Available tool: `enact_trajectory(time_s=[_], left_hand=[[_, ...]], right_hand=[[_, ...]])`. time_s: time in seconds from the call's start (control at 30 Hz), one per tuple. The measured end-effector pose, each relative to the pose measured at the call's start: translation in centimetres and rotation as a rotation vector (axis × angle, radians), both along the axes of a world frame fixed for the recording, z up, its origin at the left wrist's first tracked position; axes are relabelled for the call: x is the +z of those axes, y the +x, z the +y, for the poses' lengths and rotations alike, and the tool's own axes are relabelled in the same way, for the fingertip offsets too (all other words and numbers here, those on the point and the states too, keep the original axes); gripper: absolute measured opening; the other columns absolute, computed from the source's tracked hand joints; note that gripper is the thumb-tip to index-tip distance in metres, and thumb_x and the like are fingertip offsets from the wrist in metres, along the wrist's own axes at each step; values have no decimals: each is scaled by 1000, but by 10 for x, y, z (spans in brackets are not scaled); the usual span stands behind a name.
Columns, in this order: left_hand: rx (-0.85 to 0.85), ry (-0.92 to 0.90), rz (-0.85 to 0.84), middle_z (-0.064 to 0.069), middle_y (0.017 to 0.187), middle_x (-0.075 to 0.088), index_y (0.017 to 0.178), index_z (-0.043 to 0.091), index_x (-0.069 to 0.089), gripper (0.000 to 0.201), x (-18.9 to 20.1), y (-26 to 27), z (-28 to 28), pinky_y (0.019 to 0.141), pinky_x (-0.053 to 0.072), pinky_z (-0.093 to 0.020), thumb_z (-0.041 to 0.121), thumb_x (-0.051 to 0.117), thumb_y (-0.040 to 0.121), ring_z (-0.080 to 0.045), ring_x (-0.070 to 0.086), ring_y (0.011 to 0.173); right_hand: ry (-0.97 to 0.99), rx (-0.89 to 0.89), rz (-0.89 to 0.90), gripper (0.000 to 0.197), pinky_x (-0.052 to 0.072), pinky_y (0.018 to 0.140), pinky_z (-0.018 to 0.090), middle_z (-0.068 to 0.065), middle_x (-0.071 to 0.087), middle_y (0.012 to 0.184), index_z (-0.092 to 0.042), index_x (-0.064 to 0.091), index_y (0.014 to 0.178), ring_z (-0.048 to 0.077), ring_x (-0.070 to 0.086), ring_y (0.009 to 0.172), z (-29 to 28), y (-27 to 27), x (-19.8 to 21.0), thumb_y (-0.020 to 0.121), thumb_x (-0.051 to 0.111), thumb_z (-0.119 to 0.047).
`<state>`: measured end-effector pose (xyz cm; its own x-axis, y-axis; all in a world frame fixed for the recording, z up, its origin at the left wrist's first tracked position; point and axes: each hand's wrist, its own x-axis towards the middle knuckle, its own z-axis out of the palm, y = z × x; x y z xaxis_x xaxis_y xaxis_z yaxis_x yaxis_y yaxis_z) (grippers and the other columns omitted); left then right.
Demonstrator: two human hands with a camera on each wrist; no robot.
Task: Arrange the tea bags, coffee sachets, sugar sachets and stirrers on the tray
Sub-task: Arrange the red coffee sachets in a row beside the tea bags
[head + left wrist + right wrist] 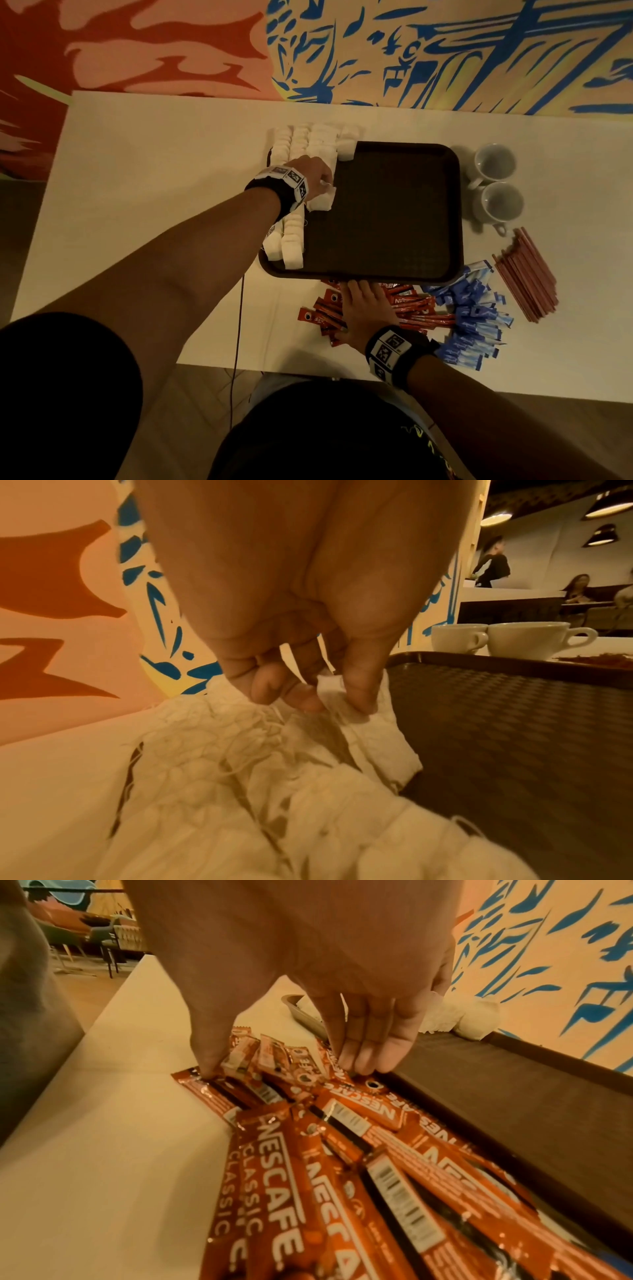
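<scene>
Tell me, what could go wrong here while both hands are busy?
The left hand pinches one tea bag beside a heap with loose strings; a tug could drag the neighbours out of line. Some tea bags hang over the tray's far rim and may slip onto the table. The right hand presses on the glossy coffee sachets, which might slide and scatter.

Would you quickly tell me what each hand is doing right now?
Left hand: pinching a tea bag.
Right hand: open, fingers straight, touching the coffee sachets.
</scene>
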<state>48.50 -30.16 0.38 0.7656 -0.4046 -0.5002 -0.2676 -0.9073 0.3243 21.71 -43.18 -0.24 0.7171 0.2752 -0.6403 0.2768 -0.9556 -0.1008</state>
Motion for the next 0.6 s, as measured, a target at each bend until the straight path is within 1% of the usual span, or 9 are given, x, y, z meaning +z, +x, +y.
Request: enact_trajectory(time_s=[0.07,0.17,0.23,0.33,0.43,0.5,0.6], left_hand=[[-16,34,-22,-3,118,69,114,26,70,24,-1,-2,2,90,54,-37,36,63,93,-27,65,103],[-22,63,-101,-5,123,63,120,23,63,31,-3,-4,6,88,49,-34,32,66,91,-28,60,110],[9,59,-165,-8,126,58,124,18,56,39,-4,-6,8,92,47,-37,32,68,90,-30,56,115],[78,94,-192,-10,131,52,133,14,47,60,-7,-7,10,98,46,-45,46,68,87,-34,52,120],[98,157,-193,-11,136,48,138,14,44,70,-12,-8,13,100,44,-46,59,61,87,-35,49,124],[84,176,-187,-11,136,48,138,15,47,68,-14,-8,14,100,43,-46,60,60,88,-35,49,124],[44,166,-193,-11,134,50,132,16,54,52,-10,-7,13,101,43,-44,50,60,93,-34,51,122]], right_hand=[[-5,0,4,97,23,121,49,14,31,152,-7,17,155,33,33,141,2,-1,0,90,64,-60],[5,1,-4,89,26,121,48,13,33,150,-8,21,153,32,35,139,6,0,0,91,65,-56],[20,-11,-2,86,27,121,48,12,34,150,-9,23,152,32,35,140,7,1,0,92,65,-54],[32,-23,-3,82,26,122,48,12,34,151,-10,25,151,32,35,141,8,2,0,92,65,-51],[48,-37,15,78,24,123,48,14,33,153,-8,26,150,33,32,143,9,1,0,94,65,-46],[61,-45,25,73,23,123,48,15,33,155,-8,28,149,34,31,145,10,1,-1,96,64,-42],[92,-53,30,69,22,123,48,15,32,157,-8,29,149,34,30,147,9,1,-1,97,64,-37]])
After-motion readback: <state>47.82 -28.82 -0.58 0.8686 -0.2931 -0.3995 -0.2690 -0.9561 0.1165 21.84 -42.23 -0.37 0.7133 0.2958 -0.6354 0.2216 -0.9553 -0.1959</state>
